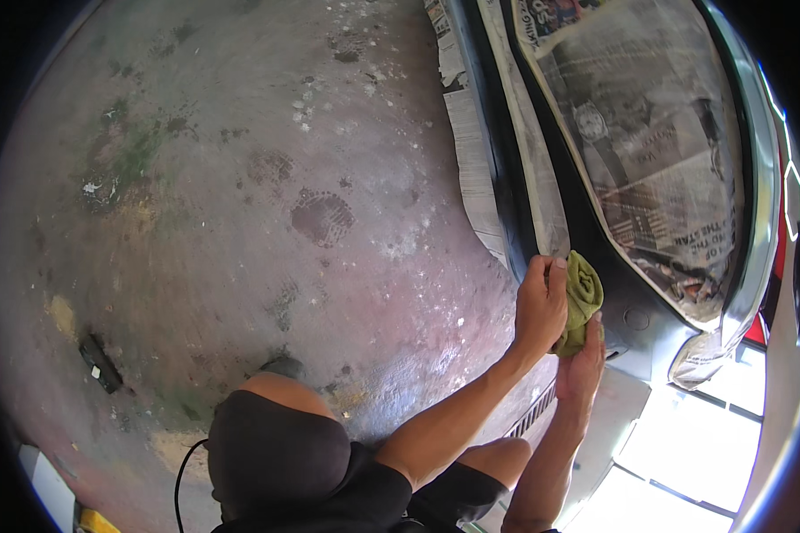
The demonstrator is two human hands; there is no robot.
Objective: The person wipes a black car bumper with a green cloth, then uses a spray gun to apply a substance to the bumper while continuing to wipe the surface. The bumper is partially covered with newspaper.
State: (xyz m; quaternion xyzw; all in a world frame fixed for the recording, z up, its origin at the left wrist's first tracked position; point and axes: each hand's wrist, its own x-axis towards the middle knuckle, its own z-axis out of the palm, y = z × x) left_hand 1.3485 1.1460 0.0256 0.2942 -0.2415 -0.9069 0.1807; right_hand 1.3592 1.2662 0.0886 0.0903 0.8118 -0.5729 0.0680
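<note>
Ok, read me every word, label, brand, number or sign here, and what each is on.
I won't copy the wording, but print shows here:
Large newspaper sheet inside the dark curved frame: some big capitals legible; body text too small.
Coloured page at its upper left: large letters, partly cut off.
Paper strip along the outer edge: too small to read.
Green cloth: no lettering visible.

At 3 o'clock, the green cloth hides part of the right hand. At 1, the masked car body leaves the upper edge. At 4, glare blanks out the window panes. Toward 8, a dark object on the floor is too small to identify.
</note>
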